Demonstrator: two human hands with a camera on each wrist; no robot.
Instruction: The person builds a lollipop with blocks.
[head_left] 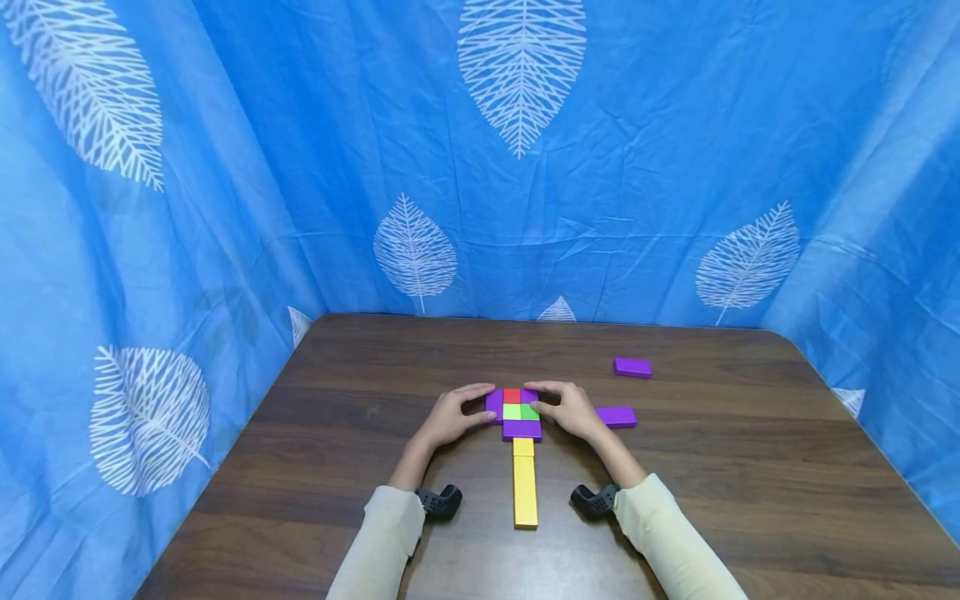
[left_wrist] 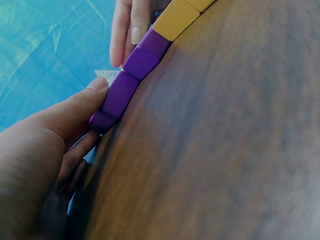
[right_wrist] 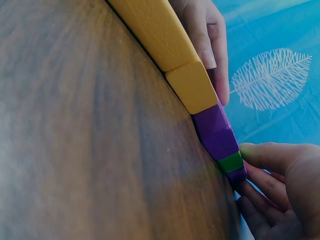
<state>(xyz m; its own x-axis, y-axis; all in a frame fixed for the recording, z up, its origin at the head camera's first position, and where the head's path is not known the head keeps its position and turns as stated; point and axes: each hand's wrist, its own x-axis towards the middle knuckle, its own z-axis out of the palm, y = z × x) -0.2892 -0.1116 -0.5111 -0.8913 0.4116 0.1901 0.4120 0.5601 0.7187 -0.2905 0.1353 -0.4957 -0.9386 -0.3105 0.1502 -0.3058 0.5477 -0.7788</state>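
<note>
Head view: at the centre of the frame, my left hand (head_left: 450,414) pinches the left purple block (head_left: 494,405), thumb at its near end and fingers at its far end. My right hand (head_left: 573,408) grasps the upper-right purple block (head_left: 529,396), its thumb touching the green block (head_left: 530,412). Between my hands sit a red block (head_left: 512,396) and a lime block (head_left: 512,412); a lower purple block (head_left: 522,430) and yellow blocks (head_left: 525,492) run below them on the counter (head_left: 300,500). Right of centre lie two loose purple blocks (head_left: 633,367), the nearer one just beside my right hand.

Left wrist view: purple blocks slant from upper centre towards my left thumb and fingers at left, with yellow at the top.

Right wrist view: yellow descends from the upper left to purple and green at right, where my right thumb touches the green edge.
</note>
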